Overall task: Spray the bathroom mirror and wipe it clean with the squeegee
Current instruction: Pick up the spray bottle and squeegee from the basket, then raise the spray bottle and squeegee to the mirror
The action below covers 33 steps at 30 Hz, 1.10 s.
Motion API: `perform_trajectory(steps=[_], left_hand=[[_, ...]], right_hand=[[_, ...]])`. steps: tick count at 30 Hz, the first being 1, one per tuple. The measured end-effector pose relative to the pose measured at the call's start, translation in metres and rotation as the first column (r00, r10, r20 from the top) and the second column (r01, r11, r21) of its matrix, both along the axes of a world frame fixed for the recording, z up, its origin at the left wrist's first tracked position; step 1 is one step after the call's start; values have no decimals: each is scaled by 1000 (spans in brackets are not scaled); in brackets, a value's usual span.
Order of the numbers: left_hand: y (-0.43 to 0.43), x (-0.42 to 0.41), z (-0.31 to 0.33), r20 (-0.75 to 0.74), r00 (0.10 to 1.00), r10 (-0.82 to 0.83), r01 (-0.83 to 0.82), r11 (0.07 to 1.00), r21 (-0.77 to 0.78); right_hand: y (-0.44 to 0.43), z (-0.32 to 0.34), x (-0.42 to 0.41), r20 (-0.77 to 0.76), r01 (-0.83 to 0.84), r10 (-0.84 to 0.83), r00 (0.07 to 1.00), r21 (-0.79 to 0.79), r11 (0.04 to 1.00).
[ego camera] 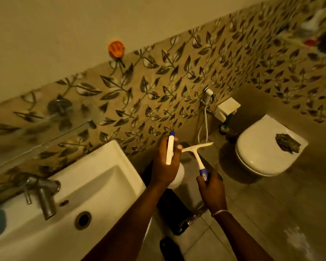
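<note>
My left hand grips a white spray bottle with a blue nozzle tip, held just right of the sink. Its round white body shows below my fingers. My right hand holds a squeegee by its blue and white handle, with the pale blade pointing up and away toward the wall. The two hands are close together above the floor between the sink and the toilet. The mirror's lower edge may show at the far left above a glass shelf, blurred.
A white sink with a metal tap fills the lower left. A closed white toilet with a dark object on its lid stands at right. A hand shower hangs on the leaf-patterned tiled wall. A dark bin sits below my hands.
</note>
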State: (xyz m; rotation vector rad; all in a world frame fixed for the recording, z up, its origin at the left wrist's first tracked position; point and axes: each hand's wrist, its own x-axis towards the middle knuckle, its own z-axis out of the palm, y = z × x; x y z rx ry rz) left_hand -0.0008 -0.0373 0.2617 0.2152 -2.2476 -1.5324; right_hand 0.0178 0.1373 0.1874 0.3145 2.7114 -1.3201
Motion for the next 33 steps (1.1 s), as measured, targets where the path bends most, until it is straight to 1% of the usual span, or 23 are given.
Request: perform_trajectory(steps=[3, 5, 8, 12, 16, 21, 23, 26, 29, 31, 33], left_hand=[[-25, 10, 46, -112, 992, 58, -59, 998, -6], [-44, 18, 79, -184, 979, 87, -89, 996, -1], [-77, 30, 125, -251, 958, 142, -148, 989, -2], [-126, 55, 182, -329, 911, 249, -261, 965, 7], [-169, 83, 232, -407, 848, 340, -383, 923, -26], [-218, 122, 284, -472, 766, 437, -510, 860, -31], [-234, 138, 303, -502, 728, 467, -558, 829, -39], [-261, 162, 330, -540, 684, 491, -607, 793, -49], [-284, 184, 352, -538, 652, 535, -646, 763, -25], [-295, 197, 365, -554, 607, 570, -685, 728, -1], [-301, 208, 378, -573, 554, 605, -726, 688, 24]], right_hand=[[-20, 37, 7, -88, -9, 8, 996, -3, 1000], [-38, 63, 9, -115, -16, 13, 993, -18, 1000], [-69, 101, 10, -146, -74, 55, 988, -134, 988], [-115, 158, 11, -275, -136, 63, 959, -253, 958], [-155, 211, 13, -427, -230, 68, 902, -341, 912], [-204, 276, 22, -602, -364, 101, 792, -332, 871], [-224, 297, 28, -628, -430, 118, 769, -372, 823], [-255, 329, 37, -654, -529, 142, 744, -445, 722], [-286, 363, 49, -699, -604, 159, 697, -452, 656], [-306, 385, 58, -724, -652, 177, 667, -452, 608], [-323, 403, 66, -748, -682, 188, 636, -431, 592]])
